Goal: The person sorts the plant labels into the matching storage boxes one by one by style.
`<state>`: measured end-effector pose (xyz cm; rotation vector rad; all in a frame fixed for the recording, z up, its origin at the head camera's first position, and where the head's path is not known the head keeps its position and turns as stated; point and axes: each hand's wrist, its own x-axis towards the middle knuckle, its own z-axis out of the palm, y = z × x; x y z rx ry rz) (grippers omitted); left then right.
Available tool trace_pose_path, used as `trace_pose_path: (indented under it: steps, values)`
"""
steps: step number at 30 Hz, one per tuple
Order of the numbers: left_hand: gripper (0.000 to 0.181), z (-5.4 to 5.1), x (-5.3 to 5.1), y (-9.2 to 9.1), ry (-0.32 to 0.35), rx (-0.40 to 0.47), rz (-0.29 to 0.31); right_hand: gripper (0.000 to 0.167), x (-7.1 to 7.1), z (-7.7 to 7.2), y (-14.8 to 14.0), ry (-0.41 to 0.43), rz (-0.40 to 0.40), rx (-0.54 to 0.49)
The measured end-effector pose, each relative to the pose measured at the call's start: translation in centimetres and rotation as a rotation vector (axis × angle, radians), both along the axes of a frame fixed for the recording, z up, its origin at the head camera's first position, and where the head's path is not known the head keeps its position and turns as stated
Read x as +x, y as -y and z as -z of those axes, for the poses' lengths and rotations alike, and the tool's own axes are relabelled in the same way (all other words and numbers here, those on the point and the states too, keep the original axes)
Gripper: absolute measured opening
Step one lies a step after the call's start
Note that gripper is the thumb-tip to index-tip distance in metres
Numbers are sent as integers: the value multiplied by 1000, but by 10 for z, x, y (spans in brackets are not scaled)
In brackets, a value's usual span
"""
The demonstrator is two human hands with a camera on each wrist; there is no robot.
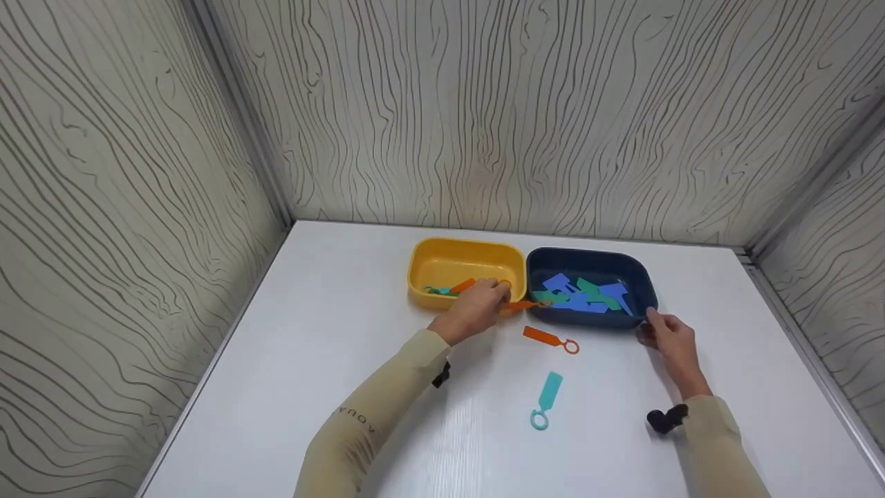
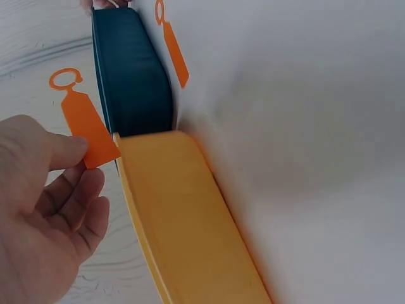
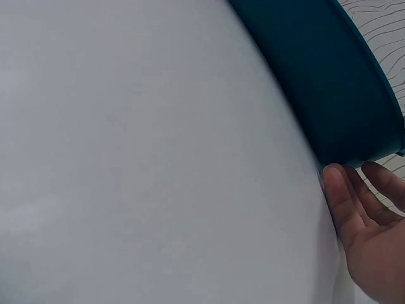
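Observation:
My left hand (image 1: pixel 477 308) is over the front right corner of the yellow bin (image 1: pixel 415 277). Between thumb and fingers it pinches an orange tag (image 2: pixel 88 126) with an open ring at one end, which points toward the navy bin (image 1: pixel 591 319). My right hand (image 1: pixel 672 346) touches the front right corner of the navy bin; in the right wrist view its fingertips (image 3: pixel 335 177) meet the bin's outer wall. Another orange tag (image 1: pixel 541 336) lies flat in front of the bins. Nearer to me lies a turquoise tag (image 1: pixel 550 391), ring end toward me.
The two bins stand side by side at the back of the white table (image 1: pixel 332 311). Several tags lie in the yellow bin, an orange one (image 1: pixel 462 285) among them. Flat blue pieces (image 1: pixel 588 306) and green pieces fill the navy bin's floor. A wood-patterned wall (image 1: pixel 442 124) rises behind.

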<state>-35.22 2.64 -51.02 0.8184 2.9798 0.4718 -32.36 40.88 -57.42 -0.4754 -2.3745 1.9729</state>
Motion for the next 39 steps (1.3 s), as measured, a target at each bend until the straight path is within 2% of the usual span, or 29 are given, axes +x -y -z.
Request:
trace_pose_path:
  steps: [4, 9, 15, 22, 28, 30, 36, 39]
  values:
    - [16, -6, -9, 13, -3, 5, -44, 65, -3, 8, -2, -2, 4, 57]
    - [17, -10, -19, 27, 1, 20, -85, 68, -4, 10, -4, -5, 2, 68]
    - [17, -10, -29, 43, -13, 26, -98, 67, -5, 8, -4, -6, 3, 55]
    - [19, -9, -40, 61, 16, 45, -166, 69, -3, 10, -3, 19, 12, 66]
    - [15, -9, -47, 70, 33, 70, -201, 68, -4, 10, -5, -3, 8, 53]
    - [16, -9, -48, 72, 14, 75, -214, 67, -4, 10, -5, -14, 5, 41]
    - [20, -7, -48, 71, -143, 52, -255, 64, -5, 11, -5, -26, 13, 44]
    - [20, -6, -45, 67, -149, 55, -258, 63, -6, 12, -5, -11, 25, 63]
